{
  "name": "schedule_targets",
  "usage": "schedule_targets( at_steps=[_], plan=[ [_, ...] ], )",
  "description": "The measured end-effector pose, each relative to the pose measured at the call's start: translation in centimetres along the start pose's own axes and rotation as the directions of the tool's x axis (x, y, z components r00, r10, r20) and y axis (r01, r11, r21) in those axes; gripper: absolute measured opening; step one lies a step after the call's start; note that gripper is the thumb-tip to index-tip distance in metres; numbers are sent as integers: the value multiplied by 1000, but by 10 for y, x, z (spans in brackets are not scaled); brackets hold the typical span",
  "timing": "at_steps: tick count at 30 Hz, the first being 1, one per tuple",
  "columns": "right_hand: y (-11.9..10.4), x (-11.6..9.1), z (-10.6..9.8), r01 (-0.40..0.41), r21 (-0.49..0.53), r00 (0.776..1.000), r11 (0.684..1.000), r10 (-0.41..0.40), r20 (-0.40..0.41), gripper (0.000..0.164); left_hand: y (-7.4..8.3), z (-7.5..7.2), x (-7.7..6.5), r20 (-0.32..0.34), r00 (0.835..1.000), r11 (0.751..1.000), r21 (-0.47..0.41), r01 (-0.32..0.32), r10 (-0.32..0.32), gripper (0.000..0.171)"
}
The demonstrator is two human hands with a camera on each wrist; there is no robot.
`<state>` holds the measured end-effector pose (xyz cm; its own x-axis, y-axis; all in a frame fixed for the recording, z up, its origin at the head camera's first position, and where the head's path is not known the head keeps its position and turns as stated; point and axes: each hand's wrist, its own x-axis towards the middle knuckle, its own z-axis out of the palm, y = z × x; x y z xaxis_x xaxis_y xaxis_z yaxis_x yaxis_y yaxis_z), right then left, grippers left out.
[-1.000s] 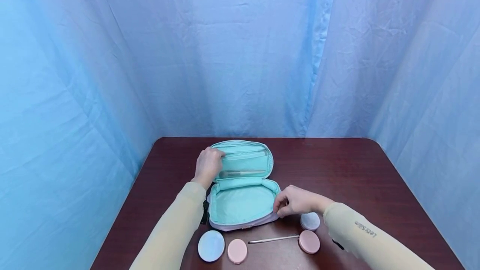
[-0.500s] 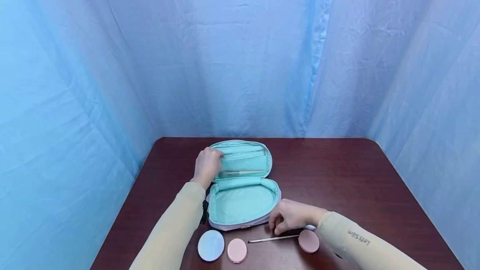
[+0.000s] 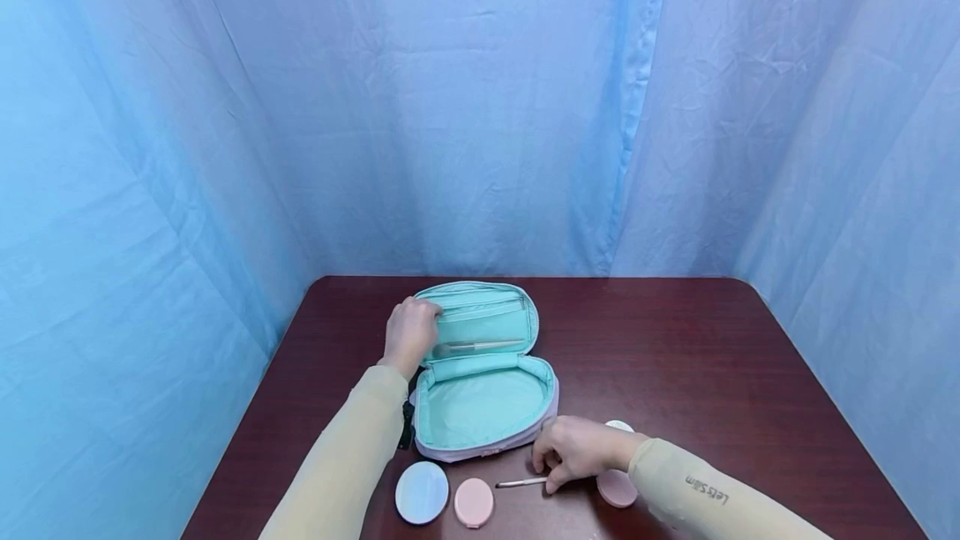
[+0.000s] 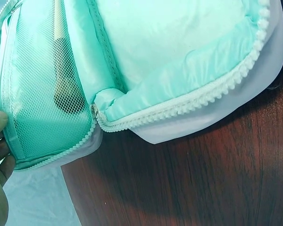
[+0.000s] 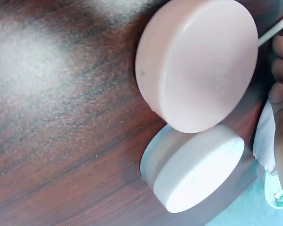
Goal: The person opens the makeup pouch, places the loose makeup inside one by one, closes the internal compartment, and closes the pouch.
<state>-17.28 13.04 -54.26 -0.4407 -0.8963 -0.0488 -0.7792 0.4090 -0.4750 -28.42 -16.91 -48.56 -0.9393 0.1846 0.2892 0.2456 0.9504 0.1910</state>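
Head view: left hand at left edge of the raised lid of the mint-lined pouch, sleeve running in from near left; right hand low at the pouch's near right corner, fingers bent down, thumb at the thin brush. Brush lies on the table just nearer than the pouch, dark tip left. Versus 1.0 s ago: right hand off the pouch's right rim and nearer, now over the brush; brush itself not visibly moved; pouch and lid slightly further left; left hand still on lid. Right half of brush now covered by hand; right pink compact and pale round case partly behind wrist and sleeve. Blue compact and left pink compact fully visible, near left. Left wrist view: thumb and fingers clamped on lid edge, hand mostly cut off; larger brush sits behind mesh, handle cropped. Right wrist view: fingers at far edge of view, cut off; pale handle shows between pink compact and fingers; can't tell if the right grip is closed on it or only touching.
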Motion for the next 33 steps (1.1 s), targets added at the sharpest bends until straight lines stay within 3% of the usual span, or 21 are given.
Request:
schedule_targets(
  at_steps=[12,21,33],
  plan=[
    [-1,4,10,40,-111,999,993,-41,-7,19,1,-2,-2,14,1000,1000,9,-4,4,26],
    [-8,6,9,51,-249,998,967,-58,-23,25,0,-1,-1,21,1000,1000,3,3,-3,26],
    [-3,0,8,5,-248,998,969,-22,-63,27,1,-1,-4,8,1000,1000,5,1,-1,25]
  ],
)
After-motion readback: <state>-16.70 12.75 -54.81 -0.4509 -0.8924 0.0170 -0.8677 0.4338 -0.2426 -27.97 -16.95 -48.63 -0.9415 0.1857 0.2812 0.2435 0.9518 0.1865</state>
